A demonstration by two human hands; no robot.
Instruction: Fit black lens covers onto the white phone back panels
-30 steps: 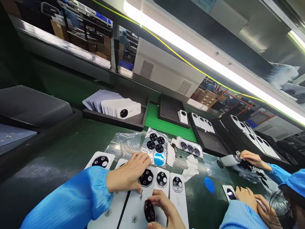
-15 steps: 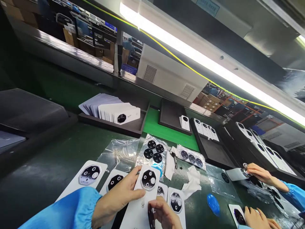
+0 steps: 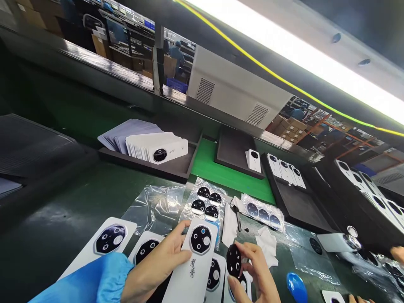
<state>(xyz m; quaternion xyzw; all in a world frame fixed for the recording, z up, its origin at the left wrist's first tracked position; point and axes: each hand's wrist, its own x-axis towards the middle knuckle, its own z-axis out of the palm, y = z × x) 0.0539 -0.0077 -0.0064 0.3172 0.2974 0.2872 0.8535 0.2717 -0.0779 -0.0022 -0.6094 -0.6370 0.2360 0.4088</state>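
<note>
My left hand is closed around a white phone back cover, thumb on its face, the black camera area turned up. Dark lettering shows below that camera area. To the right, my right hand pinches a black camera lens plate with several holes, apart from the held cover. Under and beside my hands lie more white back covers, one at the left and one partly behind my right hand. Farther back, several black lens plates rest on a clear plastic sheet.
A black tray holds a fanned stack of white covers. Other trays with covers stand to the right. White cloths, a black pen-like tool and a blue oval object lie on the bench. Another person's fingers show at lower right.
My right hand has moved right and up from the cover's lower part, bringing the lens plate face-on to view. The lettering is now uncovered. The camera view has shifted slightly.
</note>
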